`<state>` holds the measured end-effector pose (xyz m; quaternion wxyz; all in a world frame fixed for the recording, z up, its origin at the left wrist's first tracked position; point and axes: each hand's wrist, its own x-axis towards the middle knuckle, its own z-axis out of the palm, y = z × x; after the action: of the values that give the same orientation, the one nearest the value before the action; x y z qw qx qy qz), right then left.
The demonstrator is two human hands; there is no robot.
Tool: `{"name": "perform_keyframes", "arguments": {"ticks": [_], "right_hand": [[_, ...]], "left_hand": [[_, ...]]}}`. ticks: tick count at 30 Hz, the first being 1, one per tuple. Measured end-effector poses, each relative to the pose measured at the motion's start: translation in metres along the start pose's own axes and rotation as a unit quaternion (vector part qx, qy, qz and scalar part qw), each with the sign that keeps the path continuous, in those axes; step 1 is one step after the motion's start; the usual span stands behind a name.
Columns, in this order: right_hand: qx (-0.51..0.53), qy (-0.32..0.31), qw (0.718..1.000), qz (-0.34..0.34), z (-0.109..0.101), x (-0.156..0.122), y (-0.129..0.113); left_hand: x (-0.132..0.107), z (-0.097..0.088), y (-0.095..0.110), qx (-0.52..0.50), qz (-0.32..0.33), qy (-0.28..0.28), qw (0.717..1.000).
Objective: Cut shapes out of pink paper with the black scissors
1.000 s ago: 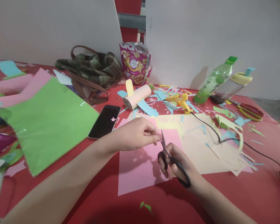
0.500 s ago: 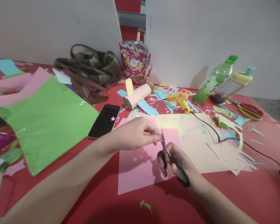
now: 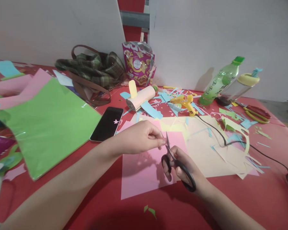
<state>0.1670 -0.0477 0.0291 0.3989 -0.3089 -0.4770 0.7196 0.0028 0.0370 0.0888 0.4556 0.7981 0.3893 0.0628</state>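
My right hand (image 3: 182, 163) grips a pair of black-handled scissors (image 3: 168, 150), thumb and fingers in the loops and blades pointing up and away. Just left of the blades, my left hand (image 3: 146, 137) is closed in a pinch. Whatever lies between its fingertips is too small or hidden to make out. Both hands are over a pink sheet of paper (image 3: 136, 182) that lies on the red table. Left of my left hand lies a black phone (image 3: 107, 124) with a small pink paper star (image 3: 116, 121) on its screen.
A green paper pack (image 3: 55, 127) covers the left side. Behind are a plaid bag (image 3: 93, 70), a snack bag (image 3: 138, 64), a paper-covered tube (image 3: 141, 97), a yellow glue gun (image 3: 186, 103) with black cord, a green bottle (image 3: 220, 83) and red-yellow scissors (image 3: 256, 113). Paper scraps surround cream sheets (image 3: 206, 156).
Both hands stay almost in place. The scissors' handle loops look slightly farther apart; the other things on the table have not moved.
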Motion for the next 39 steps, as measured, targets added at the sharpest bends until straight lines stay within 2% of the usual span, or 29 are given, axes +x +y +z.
{"name": "perform_keyframes", "arguments": {"ticks": [10,26,39], "right_hand": [[-0.003,-0.008,1.000,-0.028,-0.007,0.002,0.010],[-0.001,0.013,0.999,-0.034,-0.004,0.000,0.006],[0.012,0.026,0.998,-0.053,-0.003,0.000,0.008]], "left_hand": [[0.002,0.003,-0.002,-0.046,0.022,0.005,0.999],[0.004,0.011,-0.002,-0.119,0.032,0.007,0.992],[0.004,0.018,0.002,-0.164,0.009,0.025,0.986]]}}
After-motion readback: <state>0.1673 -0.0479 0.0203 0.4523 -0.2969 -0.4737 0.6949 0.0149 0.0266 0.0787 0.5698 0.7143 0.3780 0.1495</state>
